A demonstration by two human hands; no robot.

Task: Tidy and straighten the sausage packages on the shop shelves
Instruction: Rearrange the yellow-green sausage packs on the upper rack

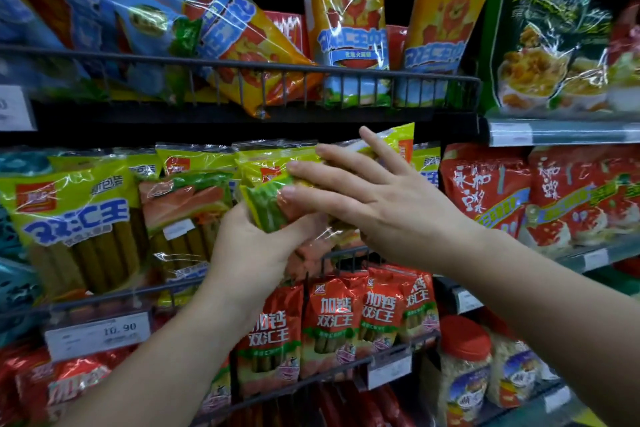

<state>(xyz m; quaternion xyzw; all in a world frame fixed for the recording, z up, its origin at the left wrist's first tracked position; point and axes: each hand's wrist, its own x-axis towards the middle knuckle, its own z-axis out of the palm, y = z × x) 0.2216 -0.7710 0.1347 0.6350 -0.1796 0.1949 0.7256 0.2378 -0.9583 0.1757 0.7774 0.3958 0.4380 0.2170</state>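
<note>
On the head camera, my left hand [256, 246] has its fingers curled tight around the lower end of a yellow-green sausage pack [266, 208], held mid-frame against the middle shelf row. My right hand [377, 204] comes in from 3 o'clock, fingers straight and slightly apart, fingertips laid on the pack's front. Red sausage packs [332, 322] stand at 6 o'clock, and blue-orange packs [221, 28] lean at 11 o'clock.
</note>
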